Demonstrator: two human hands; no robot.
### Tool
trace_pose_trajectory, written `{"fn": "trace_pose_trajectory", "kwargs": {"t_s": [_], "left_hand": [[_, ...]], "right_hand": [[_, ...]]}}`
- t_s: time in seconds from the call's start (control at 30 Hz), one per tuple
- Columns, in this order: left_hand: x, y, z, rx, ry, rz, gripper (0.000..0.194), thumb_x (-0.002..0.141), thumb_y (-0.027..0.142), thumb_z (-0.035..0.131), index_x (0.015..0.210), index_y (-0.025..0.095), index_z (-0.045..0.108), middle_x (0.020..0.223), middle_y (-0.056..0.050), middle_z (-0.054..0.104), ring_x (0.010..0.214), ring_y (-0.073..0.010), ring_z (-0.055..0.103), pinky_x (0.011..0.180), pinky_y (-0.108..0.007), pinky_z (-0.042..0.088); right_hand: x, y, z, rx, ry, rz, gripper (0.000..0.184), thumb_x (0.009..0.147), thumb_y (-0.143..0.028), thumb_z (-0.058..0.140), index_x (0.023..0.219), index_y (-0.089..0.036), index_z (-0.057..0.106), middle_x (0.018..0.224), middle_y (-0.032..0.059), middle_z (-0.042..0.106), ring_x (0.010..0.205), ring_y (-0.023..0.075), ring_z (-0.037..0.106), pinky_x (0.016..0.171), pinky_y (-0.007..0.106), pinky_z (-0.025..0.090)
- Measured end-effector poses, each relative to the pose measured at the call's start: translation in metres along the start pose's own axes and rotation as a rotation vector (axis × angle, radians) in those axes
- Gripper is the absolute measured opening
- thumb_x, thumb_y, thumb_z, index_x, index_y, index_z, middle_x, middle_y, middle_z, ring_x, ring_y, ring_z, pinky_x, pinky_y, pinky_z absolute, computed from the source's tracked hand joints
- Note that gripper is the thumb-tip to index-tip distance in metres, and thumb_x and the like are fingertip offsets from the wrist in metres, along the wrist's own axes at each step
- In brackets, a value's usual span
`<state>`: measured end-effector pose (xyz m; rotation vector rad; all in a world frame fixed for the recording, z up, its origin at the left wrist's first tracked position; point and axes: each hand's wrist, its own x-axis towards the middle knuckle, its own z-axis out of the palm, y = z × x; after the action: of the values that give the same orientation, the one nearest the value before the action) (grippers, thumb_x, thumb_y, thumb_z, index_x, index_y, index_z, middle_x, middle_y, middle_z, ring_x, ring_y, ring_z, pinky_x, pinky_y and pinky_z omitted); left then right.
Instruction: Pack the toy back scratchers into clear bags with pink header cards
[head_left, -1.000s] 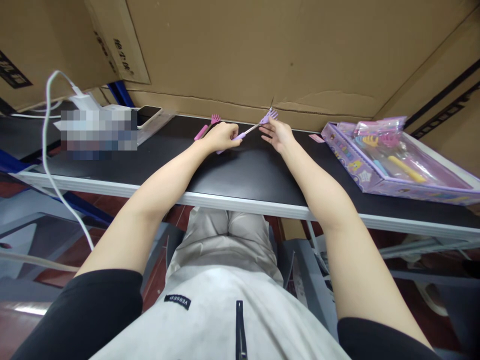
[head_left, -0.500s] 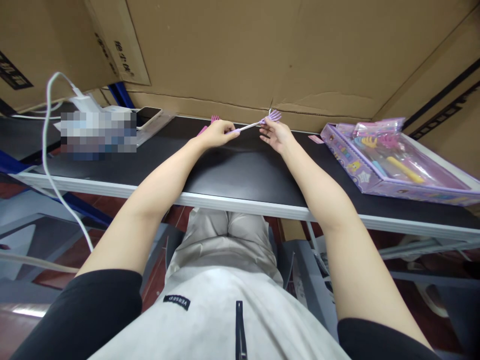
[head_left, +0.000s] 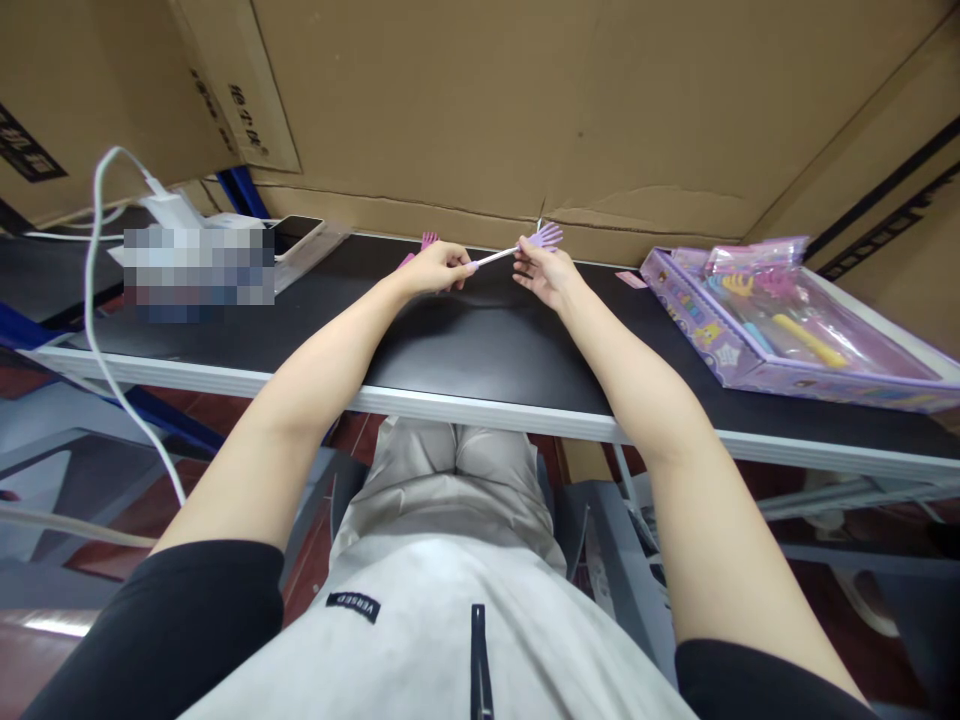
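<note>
A purple back scratcher (head_left: 496, 256) with a hand-shaped head and a thin pale rod stretches between my two hands above the black tabletop (head_left: 480, 345). My left hand (head_left: 436, 267) is closed around its handle end, thumb lying along it, so most of the handle is hidden. At the other end, my right hand (head_left: 551, 272) pinches the rod just below the purple head, which points up and right. Behind my left hand lies a pink back scratcher (head_left: 429, 240), partly covered by the hand.
On the right stands a purple display box (head_left: 686, 320) holding several wrapped back scratchers. A small pink card (head_left: 631, 280) lies beside it. Leftward are a phone (head_left: 298, 236), a plastic sleeve and a white charger (head_left: 174, 210) with its cable. Cardboard (head_left: 450, 100) walls the back.
My right hand has shifted slightly left along with the head of the back scratcher. My left fingers have curled further over the handle, covering more of it.
</note>
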<state>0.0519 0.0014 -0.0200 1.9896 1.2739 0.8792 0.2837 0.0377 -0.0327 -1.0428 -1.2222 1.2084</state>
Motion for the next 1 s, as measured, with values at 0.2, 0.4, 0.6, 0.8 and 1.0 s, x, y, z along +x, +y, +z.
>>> {"fn": "trace_pose_trajectory", "kwargs": {"t_s": [0.2, 0.4, 0.6, 0.8, 1.0], "left_hand": [[0.001, -0.002, 0.001, -0.018, 0.007, -0.015, 0.027, 0.097, 0.034, 0.083, 0.084, 0.020, 0.063, 0.061, 0.001, 0.061, 0.051, -0.0103, 0.049, 0.053, -0.023, 0.038], [-0.002, 0.007, 0.002, -0.013, 0.030, -0.004, 0.023, 0.098, 0.028, 0.078, 0.082, 0.019, 0.063, 0.059, 0.002, 0.059, 0.053, -0.0102, 0.047, 0.054, -0.023, 0.037], [-0.002, 0.006, -0.001, -0.024, 0.033, 0.007, 0.022, 0.100, 0.023, 0.077, 0.083, 0.019, 0.063, 0.061, 0.003, 0.060, 0.051, -0.0099, 0.047, 0.057, -0.024, 0.038], [0.004, -0.004, -0.006, -0.011, 0.060, -0.009, 0.022, 0.101, 0.020, 0.075, 0.082, 0.020, 0.064, 0.064, 0.001, 0.063, 0.051, -0.0107, 0.049, 0.058, -0.025, 0.040], [0.004, -0.017, -0.030, 0.029, 0.093, -0.044, 0.025, 0.097, 0.019, 0.080, 0.078, 0.020, 0.063, 0.067, 0.000, 0.064, 0.055, -0.0109, 0.052, 0.064, -0.026, 0.043]], "right_hand": [[-0.004, -0.005, 0.004, -0.015, 0.023, 0.014, 0.047, 0.084, -0.060, 0.100, 0.099, -0.028, 0.068, 0.089, 0.0006, 0.075, 0.096, 0.0227, 0.074, 0.097, 0.050, 0.065], [-0.004, -0.006, 0.002, 0.009, 0.005, 0.005, 0.042, 0.088, -0.049, 0.099, 0.090, -0.025, 0.065, 0.090, -0.0004, 0.073, 0.093, 0.0180, 0.072, 0.103, 0.045, 0.063], [-0.010, -0.011, 0.004, 0.020, -0.015, -0.015, 0.041, 0.090, -0.050, 0.098, 0.090, -0.024, 0.065, 0.089, -0.0016, 0.071, 0.088, 0.0146, 0.068, 0.102, 0.039, 0.063], [-0.006, -0.012, 0.000, 0.060, 0.000, -0.043, 0.033, 0.099, -0.044, 0.090, 0.092, -0.022, 0.067, 0.088, -0.0022, 0.067, 0.084, 0.0126, 0.064, 0.098, 0.034, 0.059], [0.016, -0.019, -0.030, 0.055, 0.111, -0.080, 0.025, 0.110, -0.037, 0.075, 0.094, -0.021, 0.065, 0.090, -0.0006, 0.066, 0.095, 0.0145, 0.068, 0.101, 0.036, 0.055]]}}
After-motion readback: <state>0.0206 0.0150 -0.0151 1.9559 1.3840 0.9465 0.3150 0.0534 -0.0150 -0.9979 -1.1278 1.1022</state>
